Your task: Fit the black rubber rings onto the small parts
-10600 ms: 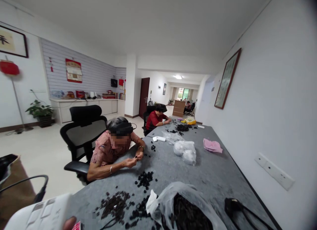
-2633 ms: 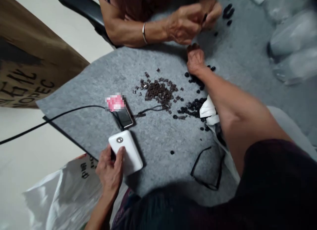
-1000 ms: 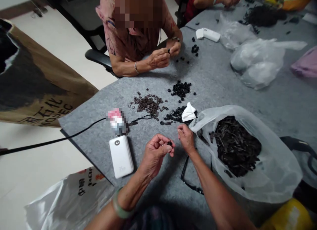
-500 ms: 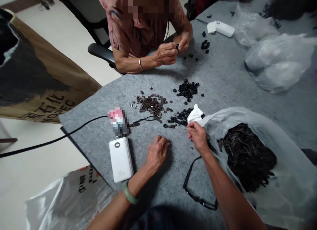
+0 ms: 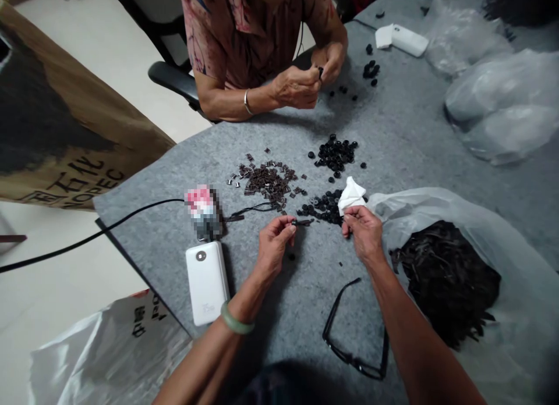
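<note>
My left hand (image 5: 276, 243) is closed in a pinch on a small black round part (image 5: 294, 222), just above the grey table. A thin dark strip (image 5: 304, 222) lies by that part; I cannot tell whether they are joined. My right hand (image 5: 364, 230) has its fingers pressed together at the lower edge of a crumpled white tissue (image 5: 351, 193). What those fingers hold, if anything, is hidden. Beside the tissue is a heap of black round parts (image 5: 321, 207), with a second black heap (image 5: 336, 153) behind it. Small brown pieces (image 5: 268, 181) are piled further left.
A clear plastic bag of black strips (image 5: 445, 277) lies open at right. Black glasses (image 5: 349, 355) rest near me. A white power bank (image 5: 207, 283) and its cable are at left. Across the table, a person's hands (image 5: 305, 82) hold a small black part. More plastic bags (image 5: 502, 102) lie behind.
My left hand has moved forward from resting on the table and taken hold of a small black round part. My right hand has shifted slightly forward and right, against the tissue.
</note>
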Demonstrator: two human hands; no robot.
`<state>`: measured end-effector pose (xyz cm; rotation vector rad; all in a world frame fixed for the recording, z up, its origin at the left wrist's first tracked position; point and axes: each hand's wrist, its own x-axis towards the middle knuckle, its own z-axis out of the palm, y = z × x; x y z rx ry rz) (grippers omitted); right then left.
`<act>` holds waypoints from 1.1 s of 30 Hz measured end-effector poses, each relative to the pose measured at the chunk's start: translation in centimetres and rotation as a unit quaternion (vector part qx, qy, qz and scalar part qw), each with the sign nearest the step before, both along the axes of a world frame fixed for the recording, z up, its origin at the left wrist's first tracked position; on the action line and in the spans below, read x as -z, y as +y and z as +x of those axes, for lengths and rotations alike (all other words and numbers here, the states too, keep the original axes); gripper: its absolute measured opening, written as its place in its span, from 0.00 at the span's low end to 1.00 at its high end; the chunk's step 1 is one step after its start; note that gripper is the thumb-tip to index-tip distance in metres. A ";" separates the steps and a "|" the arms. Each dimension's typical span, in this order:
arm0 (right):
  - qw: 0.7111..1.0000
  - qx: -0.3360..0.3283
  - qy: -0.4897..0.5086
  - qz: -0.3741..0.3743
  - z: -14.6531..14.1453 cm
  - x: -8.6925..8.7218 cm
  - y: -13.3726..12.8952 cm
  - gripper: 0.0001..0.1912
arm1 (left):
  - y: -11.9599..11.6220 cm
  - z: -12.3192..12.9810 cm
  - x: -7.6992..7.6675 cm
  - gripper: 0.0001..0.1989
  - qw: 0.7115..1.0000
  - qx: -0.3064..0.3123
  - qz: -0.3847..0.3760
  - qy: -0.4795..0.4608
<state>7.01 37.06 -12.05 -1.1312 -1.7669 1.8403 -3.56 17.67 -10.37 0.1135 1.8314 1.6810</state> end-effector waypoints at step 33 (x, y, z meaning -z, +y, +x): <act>0.996 -0.081 -0.014 -0.043 0.1 -3.0 -5.0 0.15 | -2.9 1.8 -5.9 0.03 0.984 0.040 0.006 0.172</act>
